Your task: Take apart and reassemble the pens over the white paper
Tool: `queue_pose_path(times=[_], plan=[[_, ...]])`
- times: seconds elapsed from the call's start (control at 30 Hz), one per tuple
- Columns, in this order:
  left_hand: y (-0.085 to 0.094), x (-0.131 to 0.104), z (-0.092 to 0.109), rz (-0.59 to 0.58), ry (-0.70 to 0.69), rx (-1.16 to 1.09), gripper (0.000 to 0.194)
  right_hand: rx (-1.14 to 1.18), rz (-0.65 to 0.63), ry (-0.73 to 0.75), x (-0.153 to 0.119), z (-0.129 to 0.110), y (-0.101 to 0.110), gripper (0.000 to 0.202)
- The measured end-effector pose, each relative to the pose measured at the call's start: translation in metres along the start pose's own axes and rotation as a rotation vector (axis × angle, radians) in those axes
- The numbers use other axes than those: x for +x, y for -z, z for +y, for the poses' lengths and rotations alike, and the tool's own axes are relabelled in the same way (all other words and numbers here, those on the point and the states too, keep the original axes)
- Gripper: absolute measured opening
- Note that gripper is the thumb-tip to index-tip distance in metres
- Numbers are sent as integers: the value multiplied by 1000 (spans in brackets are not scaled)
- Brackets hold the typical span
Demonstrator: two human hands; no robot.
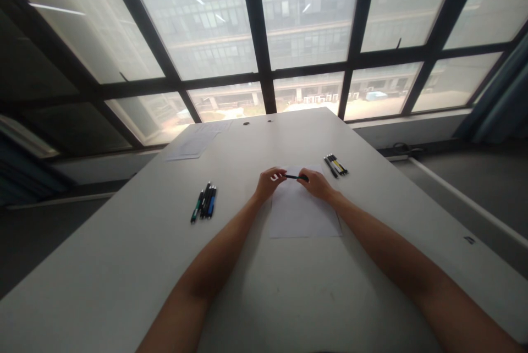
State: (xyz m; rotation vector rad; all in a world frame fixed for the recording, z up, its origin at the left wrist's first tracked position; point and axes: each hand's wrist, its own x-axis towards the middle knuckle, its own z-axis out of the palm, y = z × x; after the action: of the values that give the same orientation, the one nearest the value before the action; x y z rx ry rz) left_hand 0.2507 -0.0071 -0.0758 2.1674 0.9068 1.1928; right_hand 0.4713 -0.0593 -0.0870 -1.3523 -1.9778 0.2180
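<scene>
A dark pen (292,177) lies crosswise between my two hands, above the far part of a white paper sheet (305,213). My left hand (270,181) pinches its left end with the fingertips. Around its right end the fingers of my right hand (315,181) are closed. Part of the pen is hidden by those fingers. To the left on the table rests a group of pens (204,203), dark with green and blue parts. Another group of pens (335,165), with black, white and yellow barrels, lies just beyond my right hand.
The white table (144,243) reaches to a large window with dark frames (259,23). More paper sheets (192,144) lie at its far left. Two small round holes show near the far edge. A blue curtain (495,100) hangs at the right.
</scene>
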Motion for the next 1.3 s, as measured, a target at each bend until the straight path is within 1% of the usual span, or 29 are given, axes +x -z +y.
queue_pose_path(times=[0.17, 0.23, 0.27, 0.3, 0.37, 0.4, 0.5, 0.57, 0.67, 0.87, 0.93, 1.03, 1.13, 1.23, 1.3], plan=[[2, -1, 0, -15, -17, 4, 23, -35, -12, 22, 1, -1, 0, 11], [1, 0, -2, -14, -37, 7, 34, -40, -3, 22, 1, -1, 0, 12], [1, 1, -3, 1, -31, 10, 39, -41, 3, 23, 2, -1, 0, 12], [0, 1, -5, 25, -13, 16, 40, -42, 8, 25, 2, -1, 0, 12], [-2, 3, -9, 75, 48, 55, 30, -44, 12, 24, 1, -1, 0, 12], [-3, 3, -12, 82, 75, 86, 28, -46, 9, 23, 1, -1, 0, 12], [-5, 4, -18, 29, 113, 161, 44, -49, 2, 21, 1, -1, 0, 12], [-5, 3, -20, 4, 118, 169, 46, -51, -1, 25, 1, -1, -1, 13], [-5, 3, -20, -2, 111, 154, 41, -60, -7, 33, 1, -1, -1, 13], [-2, 1, -12, -20, 59, 64, 18, -75, -1, 26, 1, -1, 1, 12], [-2, 0, -9, -30, 37, 48, 15, -82, -2, 17, 1, 0, 1, 11], [-2, 0, -7, -45, 16, 45, 22, -90, 1, 10, 1, 0, 0, 11], [-4, 1, -9, -28, 50, 88, 25, -97, 2, 12, 1, -1, 0, 11], [-5, 2, -13, -31, 105, 145, 41, -100, -5, 13, 1, -2, 2, 11], [-6, 2, -15, -54, 125, 154, 46, -107, -13, 8, 1, -3, 3, 12]])
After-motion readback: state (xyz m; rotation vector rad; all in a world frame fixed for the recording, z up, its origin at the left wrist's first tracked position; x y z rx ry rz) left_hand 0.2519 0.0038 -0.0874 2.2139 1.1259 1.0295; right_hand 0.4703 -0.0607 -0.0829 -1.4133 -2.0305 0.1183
